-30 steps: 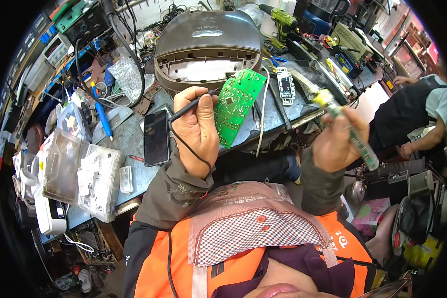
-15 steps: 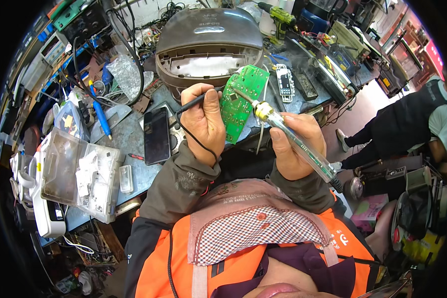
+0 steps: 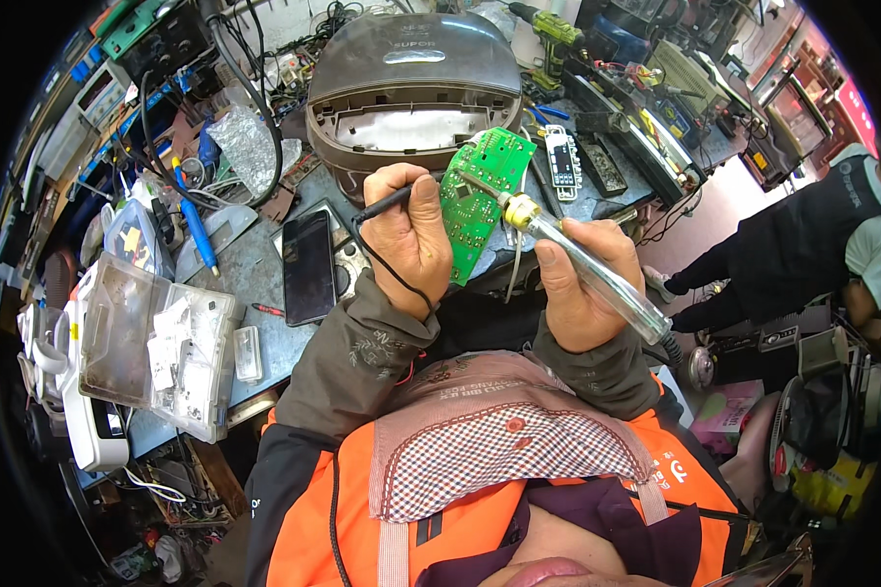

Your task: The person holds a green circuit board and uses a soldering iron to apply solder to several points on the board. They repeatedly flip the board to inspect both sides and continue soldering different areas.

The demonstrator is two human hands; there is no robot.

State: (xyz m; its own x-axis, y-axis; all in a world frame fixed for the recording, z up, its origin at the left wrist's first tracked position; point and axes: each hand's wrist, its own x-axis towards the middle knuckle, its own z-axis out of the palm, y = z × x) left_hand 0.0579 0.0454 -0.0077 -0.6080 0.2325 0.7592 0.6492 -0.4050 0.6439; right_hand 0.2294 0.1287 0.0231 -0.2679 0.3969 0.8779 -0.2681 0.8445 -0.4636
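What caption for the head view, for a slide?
Right hand aims a soldering iron at a green board; left hand grips a corded black probe.

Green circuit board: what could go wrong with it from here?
The clear-handled tool, if hot, might scorch the green circuit board under its metal tip. The left grip appears to hold both the board and a black pen-shaped tool, so the board could shift.

Dk appliance (image 3: 416,68), apron (image 3: 509,445) & jacket (image 3: 335,504) bear lettering.
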